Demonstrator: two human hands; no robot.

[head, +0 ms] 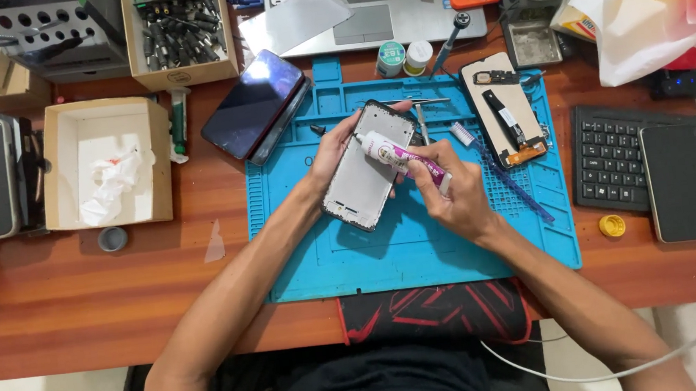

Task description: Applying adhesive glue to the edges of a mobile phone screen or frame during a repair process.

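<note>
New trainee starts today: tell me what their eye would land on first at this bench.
The bright blue work mat at the desk's centre, where the left hand holds a phone frame and the right hand has a grip on a small glue tube. Then the open white box, far left.

A stripped phone frame [360,173], its pale inner face turned up and edged in black, is held tilted above a blue work mat [354,263] on the wooden counter [161,281], its top end pointing away and to the right. The left hand [333,147] grips its upper left edge. Across the frame's upper right part lies a small white glue tube [391,154] with a pink label, nozzle aimed at the left edge, pinched at its rear by the right hand [450,194].
</note>
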